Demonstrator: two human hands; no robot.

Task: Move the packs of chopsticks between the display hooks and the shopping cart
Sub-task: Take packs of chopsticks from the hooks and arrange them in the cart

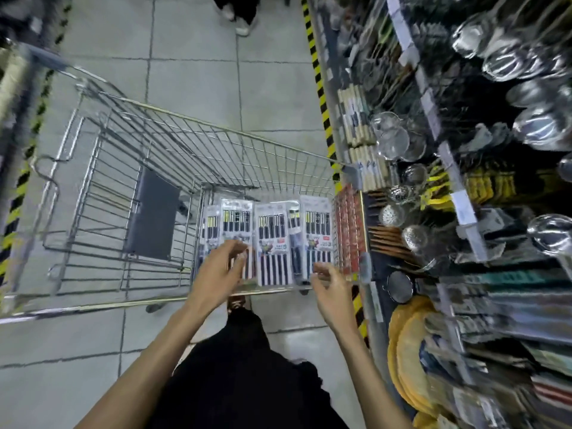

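Observation:
Several packs of chopsticks [274,243] lie side by side in the near end of a wire shopping cart [173,144]. Each pack is a clear blister card with dark chopsticks and a colourful label. My left hand [221,267] hovers over the leftmost packs with loosely curled fingers; the blur hides whether it touches one. My right hand [329,284] hangs above the cart's near rim beside the rightmost pack [317,233], fingers relaxed, holding nothing.
A display rack [464,187] of steel ladles, strainers and hanging utensils runs along the right. Yellow-black hazard tape [322,97] edges its base. A grey child-seat flap [151,218] sits in the cart. Another person's feet [238,17] stand far up the aisle.

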